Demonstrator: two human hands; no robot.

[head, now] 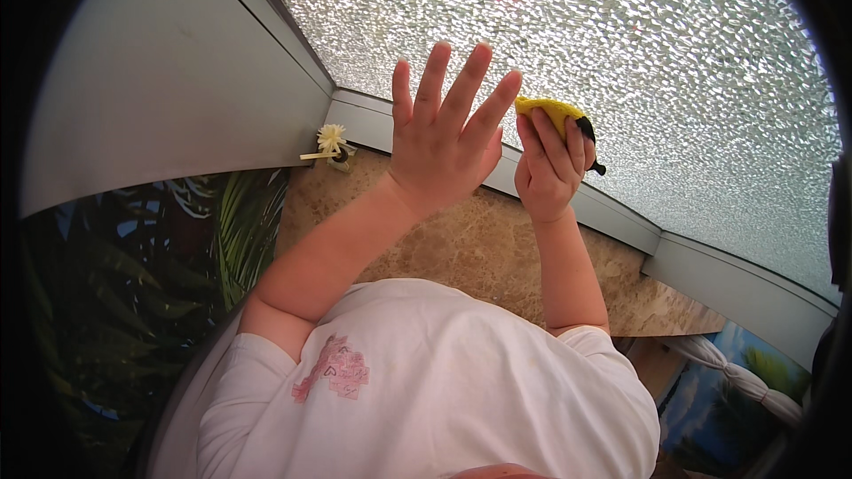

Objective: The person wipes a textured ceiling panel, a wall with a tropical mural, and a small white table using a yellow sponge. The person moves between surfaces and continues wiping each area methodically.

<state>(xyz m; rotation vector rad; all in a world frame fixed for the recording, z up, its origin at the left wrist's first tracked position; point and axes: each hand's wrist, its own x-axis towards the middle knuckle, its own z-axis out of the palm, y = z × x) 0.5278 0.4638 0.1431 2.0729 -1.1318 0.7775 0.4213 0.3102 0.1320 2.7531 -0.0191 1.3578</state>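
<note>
My left hand [442, 130] is raised before a textured glass window pane [665, 93]. Its back faces me, the fingers are spread, and nothing is in it. Whether its palm touches the glass I cannot tell. To the right, my right hand [551, 163] grips a yellow fabric cleaning pad [556, 108] with black trim and a small black knob at its end. The pad is folded around by the fingers and lies against or very near the pane; part of it is hidden behind my hand.
A brown marble sill [459, 253] runs below the grey window frame [599, 203]. A pale flower-shaped ornament [331, 138] stands in the left corner beside a grey panel [166, 73]. Palm-print material [249, 233] hangs at left; a tied white curtain [725, 366] is at lower right.
</note>
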